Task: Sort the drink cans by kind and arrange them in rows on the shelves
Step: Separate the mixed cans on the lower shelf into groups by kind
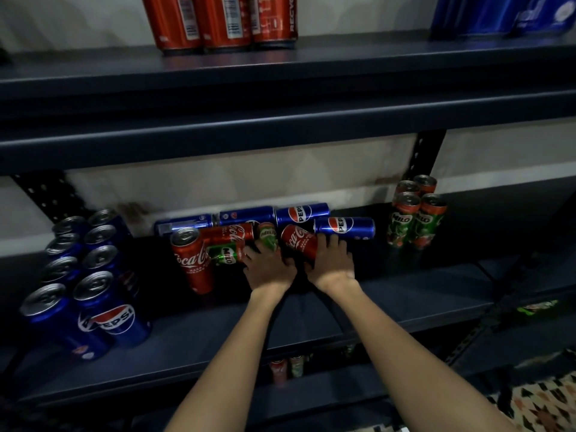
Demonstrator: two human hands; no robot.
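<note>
Middle shelf (405, 307): dark matte metal, flat, with perforated uprights behind.

Far left: upright Pepsi cans (90, 275), glossy blue cylinders with dull silver tops, standing in two rows that run front to back.

Centre: unsorted heap (249, 229) of slim cans, most lying on their sides. Blue Pepsi cans lie along the back wall. One Coca-Cola can (193, 260), glossy red, stands upright at the heap's left edge, just beside a lying green Milo can (227, 254).

My left hand (268, 266) rests on the heap with fingers curled over another green Milo can (268, 235); how firm the hold is, I cannot tell.

My right hand (330, 260) grips a lying red Coca-Cola can (297, 241), fingers wrapped over its body.

Right: four Milo cans (414, 213) upright in a tight block, green with orange rims.

Upper shelf (280, 73): red cans (221, 23) upright.
</note>
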